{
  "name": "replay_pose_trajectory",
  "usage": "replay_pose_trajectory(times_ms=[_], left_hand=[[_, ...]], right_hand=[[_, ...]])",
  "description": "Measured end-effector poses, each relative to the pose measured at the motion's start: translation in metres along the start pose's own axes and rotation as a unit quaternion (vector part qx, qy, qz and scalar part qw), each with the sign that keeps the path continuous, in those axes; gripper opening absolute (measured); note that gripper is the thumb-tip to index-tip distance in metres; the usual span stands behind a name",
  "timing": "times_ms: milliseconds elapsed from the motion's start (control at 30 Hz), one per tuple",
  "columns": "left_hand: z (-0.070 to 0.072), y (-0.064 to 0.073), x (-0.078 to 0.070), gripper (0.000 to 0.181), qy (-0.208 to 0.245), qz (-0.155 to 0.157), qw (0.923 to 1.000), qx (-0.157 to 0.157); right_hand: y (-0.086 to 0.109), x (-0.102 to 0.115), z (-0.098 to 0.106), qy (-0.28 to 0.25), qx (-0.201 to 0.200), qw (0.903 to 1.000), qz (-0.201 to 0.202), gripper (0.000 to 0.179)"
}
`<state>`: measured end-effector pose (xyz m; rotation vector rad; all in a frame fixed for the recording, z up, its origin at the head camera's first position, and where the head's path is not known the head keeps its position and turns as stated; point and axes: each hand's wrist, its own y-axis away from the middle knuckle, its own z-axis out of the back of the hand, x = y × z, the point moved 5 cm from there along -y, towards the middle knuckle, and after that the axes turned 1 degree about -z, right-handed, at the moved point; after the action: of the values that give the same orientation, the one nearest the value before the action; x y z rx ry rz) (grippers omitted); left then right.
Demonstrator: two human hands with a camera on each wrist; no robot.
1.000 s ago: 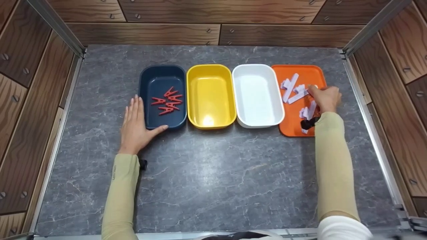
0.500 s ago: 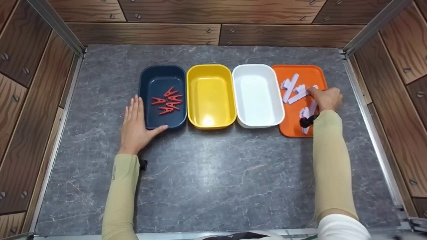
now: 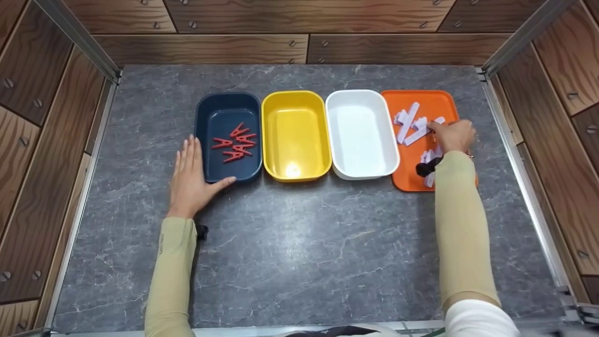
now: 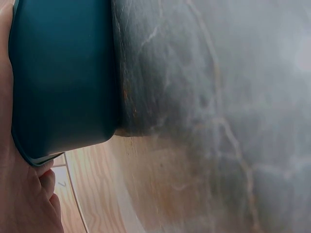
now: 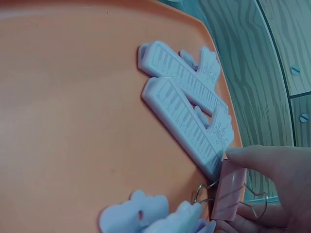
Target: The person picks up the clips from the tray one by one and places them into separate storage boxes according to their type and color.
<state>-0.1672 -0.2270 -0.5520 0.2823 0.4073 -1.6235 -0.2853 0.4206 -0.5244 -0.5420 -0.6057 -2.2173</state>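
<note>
Two hands, three bins and one tray on a grey marbled tabletop [image 3: 295,262], from left to right. One left hand [image 3: 187,180], its fingers straight and gripping nothing, lies against the left side of one dark blue bin [image 3: 227,121], thumb extended at the near rim. Five red clips [image 3: 237,148] can be counted on the bin's floor, clustered, some touching. Next in the row stand one yellow bin [image 3: 295,135] and one white bin [image 3: 360,135], then one orange tray [image 3: 407,173]. The tray bears pale lilac clips [image 3: 408,124] — at least three, the exact number obscured by the arm. Two of them, marked with piano keys, lie side by side in the right-wrist view. One right hand [image 3: 455,135] pinches one reddish binder clip [image 5: 229,189] between thumb and fingers, at the tray's right side — just beside a pale clip; whether it touches the tray is unclear.
</note>
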Motion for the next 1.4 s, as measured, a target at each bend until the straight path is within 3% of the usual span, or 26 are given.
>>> replay_pose_trajectory(times_ms=[333,500,800,933,1400], left_hand=[[0.000,0.000,0.000,0.133,0.001,0.008,1.0000,0.004],[0.001,-0.001,0.000,0.133,0.000,0.002,1.0000,-0.003],[0.001,-0.001,0.000,0.133,0.004,-0.017,0.9997,-0.018],[0.000,0.000,0.001,0.133,0.005,-0.020,0.9996,-0.020],[-0.001,-0.002,0.002,0.133,0.003,-0.016,0.9998,-0.011]], right_hand=[[0.004,0.000,0.007,-0.013,0.032,0.9994,0.000,0.072],[0.007,0.008,0.008,-0.049,0.047,0.9977,-0.002,0.082],[0.015,0.027,0.014,-0.110,0.021,0.9924,0.052,0.070],[0.020,0.034,0.018,-0.109,0.012,0.9918,0.066,0.068],[0.043,0.062,0.031,-0.161,0.020,0.9797,0.119,0.065]])
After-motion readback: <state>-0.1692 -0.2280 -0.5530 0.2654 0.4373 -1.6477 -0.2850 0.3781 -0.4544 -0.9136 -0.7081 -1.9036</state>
